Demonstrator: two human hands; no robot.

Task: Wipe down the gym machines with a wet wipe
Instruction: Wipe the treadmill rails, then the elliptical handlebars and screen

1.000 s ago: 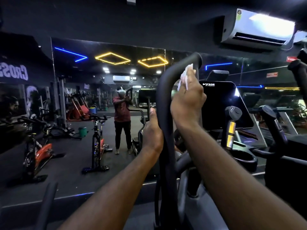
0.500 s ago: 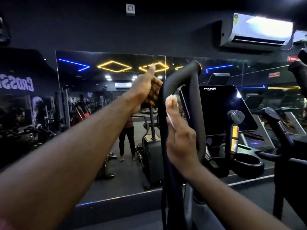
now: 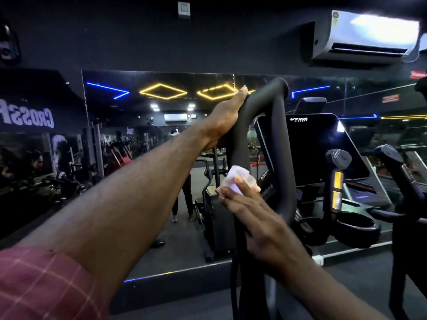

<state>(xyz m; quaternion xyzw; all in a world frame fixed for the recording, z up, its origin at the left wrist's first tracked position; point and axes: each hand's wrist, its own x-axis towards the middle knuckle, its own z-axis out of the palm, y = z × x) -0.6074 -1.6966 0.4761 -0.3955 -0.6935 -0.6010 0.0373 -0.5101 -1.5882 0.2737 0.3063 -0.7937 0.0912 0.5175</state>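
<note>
Left hand (image 3: 227,116) clasps the upper left curve of the black handlebar (image 3: 268,105), thumb along it and fingers wrapped behind, out of sight. Lower and nearer, the right hand (image 3: 261,218) presses the white wet wipe (image 3: 238,177) against the bar's left upright with nearly straight fingers (image 3: 233,199).

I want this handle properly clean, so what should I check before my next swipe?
1. Wet wipe under the right hand fingers: ok.
2. Wipe pressed against the handle: ok.
3. Left hand gripping the handle's top to steady it: ok.
4. Wipe wet enough: cannot tell.
5. Handle's lower stretch free to wipe: cannot tell, partly hidden.
</note>
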